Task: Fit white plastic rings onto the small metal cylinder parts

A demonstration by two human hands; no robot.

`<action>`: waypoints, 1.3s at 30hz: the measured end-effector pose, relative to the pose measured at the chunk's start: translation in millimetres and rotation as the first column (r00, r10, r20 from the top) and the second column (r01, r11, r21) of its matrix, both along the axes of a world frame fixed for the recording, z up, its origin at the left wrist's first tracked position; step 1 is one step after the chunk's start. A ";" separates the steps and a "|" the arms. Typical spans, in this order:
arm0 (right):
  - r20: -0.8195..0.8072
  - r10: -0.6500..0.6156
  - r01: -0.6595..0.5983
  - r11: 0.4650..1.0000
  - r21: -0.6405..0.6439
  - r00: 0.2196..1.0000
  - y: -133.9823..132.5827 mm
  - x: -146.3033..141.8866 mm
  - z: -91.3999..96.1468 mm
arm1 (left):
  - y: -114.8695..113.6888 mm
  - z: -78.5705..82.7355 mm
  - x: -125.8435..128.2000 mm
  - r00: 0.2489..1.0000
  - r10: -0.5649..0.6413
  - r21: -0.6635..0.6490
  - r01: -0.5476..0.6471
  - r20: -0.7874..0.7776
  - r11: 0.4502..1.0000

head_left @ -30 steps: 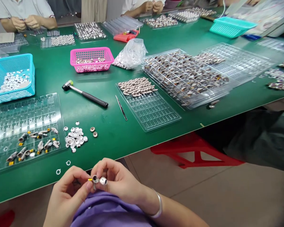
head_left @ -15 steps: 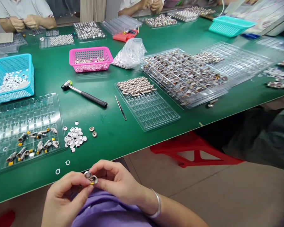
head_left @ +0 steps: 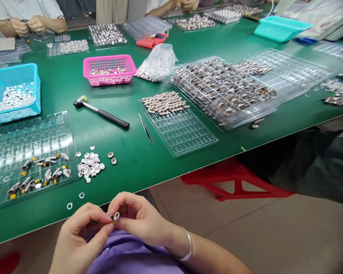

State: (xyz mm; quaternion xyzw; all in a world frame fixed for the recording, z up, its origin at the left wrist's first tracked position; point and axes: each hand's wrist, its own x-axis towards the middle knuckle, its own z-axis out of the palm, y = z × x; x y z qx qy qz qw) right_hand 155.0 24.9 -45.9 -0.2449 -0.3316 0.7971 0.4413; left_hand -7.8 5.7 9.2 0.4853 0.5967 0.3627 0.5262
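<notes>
Above the purple cloth on my lap, my left hand (head_left: 87,232) pinches a small earbud part (head_left: 116,216) between thumb and forefinger. My right hand (head_left: 138,219) grips the other side of the same part with its fingertips. The part has a round end with a dark centre facing up and a bit of yellow by the left fingertips; the fingers hide the rest. Just beyond the hands, two white rings (head_left: 70,206) lie near the table edge. Past them is a pile of small white discs (head_left: 90,166), with two round metallic cups (head_left: 112,157) to its right.
A clear tray (head_left: 60,129) at left holds several earbud parts. Farther in are a hammer (head_left: 111,118), tweezers (head_left: 145,128), a half-filled tray (head_left: 185,139), a pink basket (head_left: 110,80) and a blue basket (head_left: 23,112). Stacked trays (head_left: 223,91) stand at right; co-workers' hands (head_left: 28,26) work opposite.
The part between my fingers has turned: two round metallic ends faced up before, now one round end with a dark centre shows. Both hands keep nearly the same place.
</notes>
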 end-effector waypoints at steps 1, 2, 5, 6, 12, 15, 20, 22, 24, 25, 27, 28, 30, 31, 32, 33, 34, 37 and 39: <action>0.022 -0.007 0.006 1.000 0.013 1.000 -0.8 0.2 0.2 | 1.1 -0.8 -1.3 1.000 -0.020 -0.003 0.020 0.006 1.000; 0.039 -0.013 0.012 1.000 0.023 0.999 -1.5 0.4 0.3 | 2.3 -1.5 -2.6 0.999 -0.036 -0.005 0.036 0.006 0.999; 0.064 -0.029 0.026 0.998 0.048 0.998 -3.3 0.6 0.1 | 5.2 -1.1 -3.5 0.998 -0.064 -0.007 0.064 0.006 0.998; 0.069 -0.035 0.031 0.998 0.057 0.997 -3.8 0.6 -0.2 | 5.8 0.1 -2.5 0.998 -0.059 -0.016 0.059 0.009 0.998; 0.104 -0.064 0.047 0.987 0.153 0.993 -5.1 0.6 -1.3 | 6.5 8.0 3.1 1.000 -0.022 -0.095 0.022 0.006 0.995; 0.140 -0.094 0.062 0.975 0.214 0.986 -5.4 1.4 -1.1 | 7.3 4.1 -1.6 0.993 -0.105 -0.051 0.103 -0.050 0.993; 0.200 -0.098 0.053 0.974 0.222 0.975 -6.5 2.6 0.7 | 10.0 1.9 -3.4 0.990 -0.134 -0.089 0.130 -0.038 0.987; 0.197 -0.065 0.034 0.987 0.156 0.978 -6.7 2.5 1.9 | 10.6 4.3 -0.8 0.997 -0.062 -0.164 0.068 0.040 0.984; 0.189 -0.039 0.020 0.995 0.099 0.981 -6.7 1.8 2.9 | 10.8 6.2 1.4 0.993 -0.003 -0.230 0.030 0.115 0.973; 0.185 -0.035 0.019 0.996 0.086 0.982 -6.7 1.5 3.3 | 10.9 6.5 2.0 0.989 0.010 -0.257 0.029 0.147 0.966; 0.181 -0.037 0.022 0.996 0.086 0.983 -6.8 0.8 3.5 | 11.0 6.1 2.5 0.981 0.025 -0.290 0.032 0.190 0.957; 0.182 -0.041 0.025 0.996 0.090 0.983 -7.0 0.6 3.3 | 10.9 5.5 2.5 0.979 0.028 -0.299 0.034 0.202 0.953; 0.184 -0.045 0.028 0.995 0.092 0.982 -7.5 0.4 2.3 | 10.6 4.6 2.5 0.979 0.026 -0.305 0.038 0.204 0.952; 0.185 -0.046 0.029 0.996 0.090 0.982 -7.7 0.5 1.7 | 10.4 4.4 2.5 0.981 0.021 -0.297 0.038 0.192 0.954; 0.185 -0.046 0.030 0.996 0.086 0.982 -7.9 0.6 1.0 | 10.0 4.6 2.3 0.985 0.013 -0.280 0.036 0.172 0.959; 0.181 -0.046 0.031 0.996 0.084 0.982 -7.9 0.8 0.4 | 9.6 5.0 2.0 0.989 0.003 -0.255 0.035 0.145 0.966; 0.172 -0.042 0.028 0.996 0.082 0.984 -7.8 0.9 -0.1 | 9.3 5.5 1.4 0.993 -0.010 -0.224 0.035 0.114 0.974; 0.130 -0.020 0.010 0.997 0.083 0.991 -6.3 1.2 -0.8 | 9.5 7.0 -2.5 0.998 -0.063 -0.127 0.063 0.009 0.990; 0.092 -0.005 -0.005 0.995 0.100 0.996 -4.6 1.1 -1.3 | 10.5 6.9 -6.3 0.989 -0.136 -0.071 0.132 -0.058 0.989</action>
